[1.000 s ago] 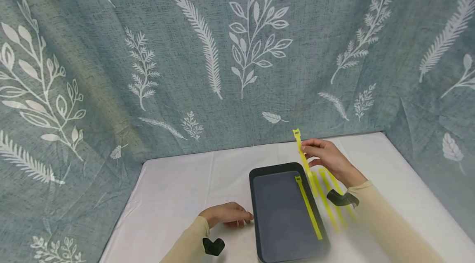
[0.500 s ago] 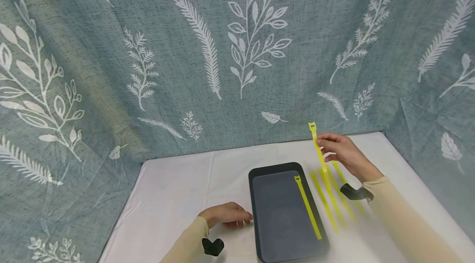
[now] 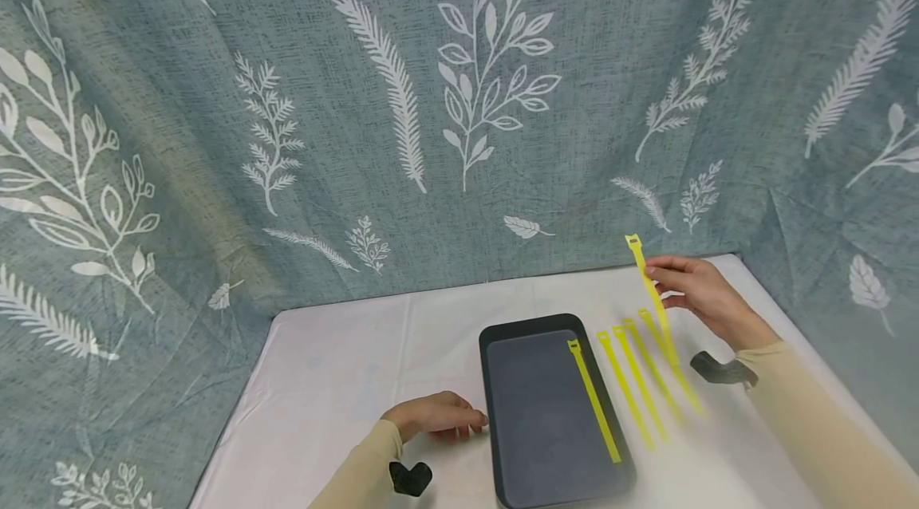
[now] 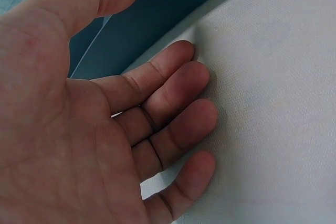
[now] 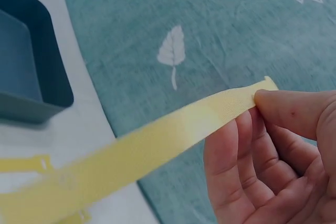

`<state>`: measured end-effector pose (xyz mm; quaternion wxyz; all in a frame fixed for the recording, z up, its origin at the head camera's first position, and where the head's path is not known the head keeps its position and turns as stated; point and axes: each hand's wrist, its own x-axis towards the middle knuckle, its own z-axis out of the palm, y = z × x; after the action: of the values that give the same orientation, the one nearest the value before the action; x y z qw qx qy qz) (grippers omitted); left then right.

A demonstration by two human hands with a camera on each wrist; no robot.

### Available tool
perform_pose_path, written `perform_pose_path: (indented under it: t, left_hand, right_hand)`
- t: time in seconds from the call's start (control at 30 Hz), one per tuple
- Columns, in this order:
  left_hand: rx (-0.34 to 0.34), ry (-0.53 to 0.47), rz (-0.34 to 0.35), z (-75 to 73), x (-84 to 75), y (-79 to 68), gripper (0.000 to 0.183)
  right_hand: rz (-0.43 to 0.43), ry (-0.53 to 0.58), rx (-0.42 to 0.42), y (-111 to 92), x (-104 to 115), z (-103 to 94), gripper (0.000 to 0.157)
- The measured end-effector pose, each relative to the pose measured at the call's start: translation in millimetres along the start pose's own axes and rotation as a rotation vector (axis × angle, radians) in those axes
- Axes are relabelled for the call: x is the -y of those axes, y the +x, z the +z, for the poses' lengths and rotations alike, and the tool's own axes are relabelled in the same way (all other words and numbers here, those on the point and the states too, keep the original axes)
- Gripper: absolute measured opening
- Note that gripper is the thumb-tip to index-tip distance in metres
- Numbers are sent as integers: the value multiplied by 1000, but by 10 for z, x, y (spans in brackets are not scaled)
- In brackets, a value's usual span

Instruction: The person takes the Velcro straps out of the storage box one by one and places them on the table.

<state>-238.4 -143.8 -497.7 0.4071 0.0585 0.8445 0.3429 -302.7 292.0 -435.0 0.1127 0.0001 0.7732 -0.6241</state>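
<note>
My right hand [image 3: 700, 293] pinches a yellow hook-and-loop cable tie [image 3: 650, 282] between thumb and fingers, near its slotted head. In the right wrist view this cable tie [image 5: 168, 135] slants down and leftward from the fingertips. Its lower end hangs over a row of several similar yellow ties [image 3: 636, 381] on the table. One more yellow tie [image 3: 594, 401] lies lengthwise along the right side inside a dark rectangular tray [image 3: 486, 381]. At the tray's left side my left hand [image 3: 435, 413] rests on the table, fingers loosely bent and holding nothing in the left wrist view.
A white cloth [image 3: 345, 381] covers the table. Blue-green curtains [image 3: 445, 238] with white leaf prints stand behind it and along both sides. The tray's raised rim lies between my two hands.
My right hand has moved rightward with the cable tie, from beside the tray's far right corner to above the right end of the row. The left hand stays in place.
</note>
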Motion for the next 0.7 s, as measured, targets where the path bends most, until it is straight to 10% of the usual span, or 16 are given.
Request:
perform_pose_path:
  t: [0.5,0.7]
  left_hand:
    - [11,-13,5,-14,24,7,33]
    - [23,-19,20,-23,39,30,33]
  right_hand:
    - [61,-32,-26,-68,-150,-244,24]
    - [101,-80,-23,-91,-303,-339,47]
